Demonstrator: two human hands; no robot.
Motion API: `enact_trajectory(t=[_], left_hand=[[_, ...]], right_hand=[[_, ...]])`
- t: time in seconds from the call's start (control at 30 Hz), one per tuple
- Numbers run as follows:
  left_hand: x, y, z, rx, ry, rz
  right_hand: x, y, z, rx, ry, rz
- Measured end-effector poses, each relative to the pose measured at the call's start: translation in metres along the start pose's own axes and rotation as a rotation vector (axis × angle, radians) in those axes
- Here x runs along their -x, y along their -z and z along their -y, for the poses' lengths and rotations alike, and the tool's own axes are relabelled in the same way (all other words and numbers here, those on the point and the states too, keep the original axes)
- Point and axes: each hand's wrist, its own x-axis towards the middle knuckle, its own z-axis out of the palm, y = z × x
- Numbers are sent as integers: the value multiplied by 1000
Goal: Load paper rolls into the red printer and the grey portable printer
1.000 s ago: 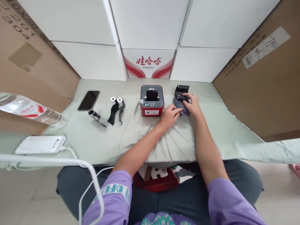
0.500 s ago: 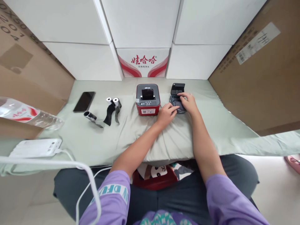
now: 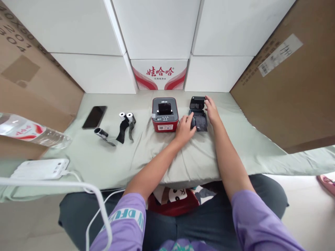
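A small dark portable printer [image 3: 194, 122] lies on the cloth with its black lid [image 3: 197, 102] raised at the back. A dark, glossy strip [image 3: 201, 123] extends over its front right side. My left hand [image 3: 184, 127] grips the left side of the body, fingers bent over the edge. Up at the lid's right edge, my right hand [image 3: 212, 111] has its fingertips curled against it; part of that contact is hidden. Just left of my left hand stands a red and dark grey desktop printer [image 3: 165, 127], with black paper sticking up from its slot.
Several small rolls with dark strips, including a loose roll [image 3: 101, 132], lie to the left, near a phone [image 3: 94, 117]. A white power bank [image 3: 42, 168] with a cable and a water bottle [image 3: 31, 131] are farther left. White boxes [image 3: 159, 75] and a cardboard carton [image 3: 290, 104] border the surface.
My right hand has gone from inside the portable printer to the lid's right edge. My left hand has drawn back to the body's left side. The dark strip now shows over the front.
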Motion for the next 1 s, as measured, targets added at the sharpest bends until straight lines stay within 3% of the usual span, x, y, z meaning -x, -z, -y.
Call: enact_trajectory(t=[0.13,0.3,0.57,0.83,1.0], left_hand=[[-2,-3,3,25,29,42],[-2,-5,3,27,75,56],[-2,-2,-1,37,87,67],[-2,-2,-1,2,94,84],[-1,-4,1,-8,88,83]], right_hand=[[-13,2,11,-4,50,-7],[9,13,0,-47,157,52],[27,6,-26,-406,-205,156],[26,16,-26,-469,-188,306],[26,14,-26,-470,-206,270]])
